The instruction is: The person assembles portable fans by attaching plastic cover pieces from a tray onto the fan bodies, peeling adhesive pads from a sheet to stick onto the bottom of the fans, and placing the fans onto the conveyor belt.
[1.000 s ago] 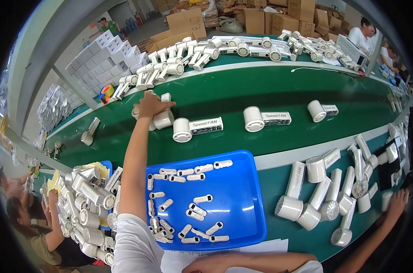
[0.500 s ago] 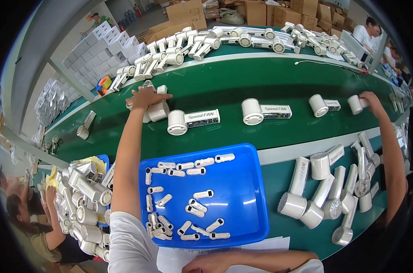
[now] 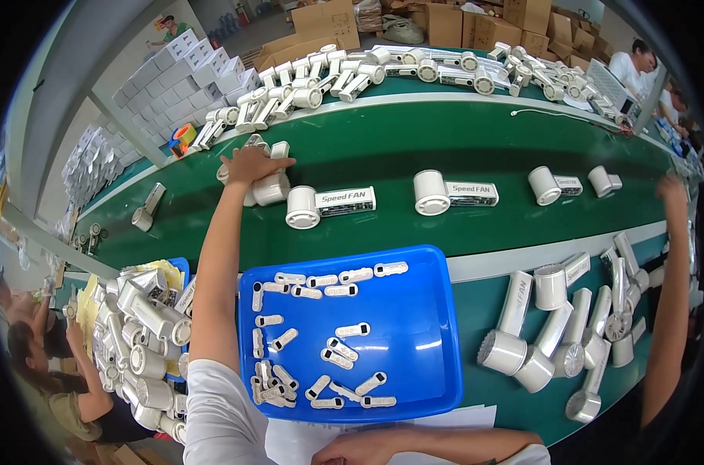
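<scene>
My left hand [image 3: 253, 165] reaches over the green belt onto a small cluster of white handheld fans [image 3: 271, 188]. One finger stretches out to the right; the others bend down over a fan and are partly hidden. My right forearm lies across the lower edge, over white paper sheets [image 3: 476, 418]. The right hand [image 3: 353, 449] points left there, its fingers mostly cut off. Between my arms stands a blue tray [image 3: 450, 341] holding several small white strips [image 3: 352, 329] with dark squares. Right of the cluster, another white fan [image 3: 302, 208] lies on the belt.
More fans [image 3: 432, 194] lie along the belt. A co-worker's hand [image 3: 671, 186] is at the far right, above fans [image 3: 501, 350] on the near table. A fan pile [image 3: 146, 360] stands left, with a person beside it. White boxes [image 3: 166, 77] are stacked behind.
The co-worker's hand at the right has let go of a fan on the belt and moved right. My hands stay nearly still; the view has shifted slightly.
</scene>
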### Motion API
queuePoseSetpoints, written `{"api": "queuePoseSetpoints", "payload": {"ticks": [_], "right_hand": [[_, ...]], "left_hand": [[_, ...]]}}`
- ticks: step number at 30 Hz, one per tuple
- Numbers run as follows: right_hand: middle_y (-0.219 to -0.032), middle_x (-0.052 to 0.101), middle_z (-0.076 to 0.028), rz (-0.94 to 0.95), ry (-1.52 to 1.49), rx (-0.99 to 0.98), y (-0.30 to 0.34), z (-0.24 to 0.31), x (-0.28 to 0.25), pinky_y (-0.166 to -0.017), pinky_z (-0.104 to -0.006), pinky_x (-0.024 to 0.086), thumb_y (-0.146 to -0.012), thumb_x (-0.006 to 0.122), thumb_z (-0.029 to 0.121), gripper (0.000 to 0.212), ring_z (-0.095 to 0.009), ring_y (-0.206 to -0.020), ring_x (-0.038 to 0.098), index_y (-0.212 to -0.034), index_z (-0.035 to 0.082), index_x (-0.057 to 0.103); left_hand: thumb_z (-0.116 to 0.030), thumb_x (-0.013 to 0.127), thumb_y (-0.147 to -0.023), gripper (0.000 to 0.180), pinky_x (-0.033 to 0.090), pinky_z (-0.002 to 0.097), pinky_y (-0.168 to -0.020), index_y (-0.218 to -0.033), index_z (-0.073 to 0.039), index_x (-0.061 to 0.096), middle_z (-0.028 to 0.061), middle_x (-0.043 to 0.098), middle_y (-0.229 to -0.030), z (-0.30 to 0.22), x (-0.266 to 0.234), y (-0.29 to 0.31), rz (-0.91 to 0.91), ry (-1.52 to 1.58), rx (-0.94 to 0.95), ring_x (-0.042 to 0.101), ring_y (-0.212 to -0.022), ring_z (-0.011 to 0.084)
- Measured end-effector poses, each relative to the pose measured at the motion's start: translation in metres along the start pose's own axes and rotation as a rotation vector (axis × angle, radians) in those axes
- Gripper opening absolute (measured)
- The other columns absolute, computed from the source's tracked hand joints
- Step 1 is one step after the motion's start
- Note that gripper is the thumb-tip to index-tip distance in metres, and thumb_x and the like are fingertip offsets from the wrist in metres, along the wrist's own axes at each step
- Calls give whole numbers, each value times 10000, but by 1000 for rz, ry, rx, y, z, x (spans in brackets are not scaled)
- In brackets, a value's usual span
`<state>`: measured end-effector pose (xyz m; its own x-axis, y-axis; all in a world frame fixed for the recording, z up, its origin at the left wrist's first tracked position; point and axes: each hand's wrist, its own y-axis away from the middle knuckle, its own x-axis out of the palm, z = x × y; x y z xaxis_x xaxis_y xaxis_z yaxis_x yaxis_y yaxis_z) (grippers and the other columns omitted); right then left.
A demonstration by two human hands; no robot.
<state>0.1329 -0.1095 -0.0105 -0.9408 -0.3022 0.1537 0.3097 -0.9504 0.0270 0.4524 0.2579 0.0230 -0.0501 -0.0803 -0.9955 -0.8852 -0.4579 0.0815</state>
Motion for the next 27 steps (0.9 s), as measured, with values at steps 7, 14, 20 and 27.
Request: {"api": "queuePoseSetpoints", "payload": {"ticks": [7,14,20,27], "right_hand": [[-863,687,-114,8,-82,-25,1,-3,4,-705,-368,505,-860,706,266,333,-235,-796,647,-1126,74,649],[-865,690,-109,15,-31,3,-2,-1,2,-696,-359,506,-864,718,291,338,-234,-794,647,-1122,83,649],[-871,690,-103,10,-12,-72,-5,-17,4,-696,-350,504,-882,710,291,329,-209,-789,642,-1126,79,647],[-890,682,-108,38,-55,-119,-7,-34,6,-698,-331,500,-895,714,323,366,-182,-807,632,-1150,72,636]], "left_hand": [[-738,739,-556,658,154,733,-1067,-771,-116,763,151,699,-1075,13,-22,-24,291,98,27,515,-1238,427],[-687,749,-556,672,226,711,-1049,-911,-117,770,143,675,-1180,17,-11,-10,69,-10,-83,580,-1167,411],[-674,734,-574,627,502,510,-884,-775,-81,767,155,726,-892,35,-9,-10,-55,48,102,678,-964,358],[-487,830,-629,516,518,400,-807,-755,6,748,171,681,-988,79,-39,30,-641,451,174,659,-872,308]]}}
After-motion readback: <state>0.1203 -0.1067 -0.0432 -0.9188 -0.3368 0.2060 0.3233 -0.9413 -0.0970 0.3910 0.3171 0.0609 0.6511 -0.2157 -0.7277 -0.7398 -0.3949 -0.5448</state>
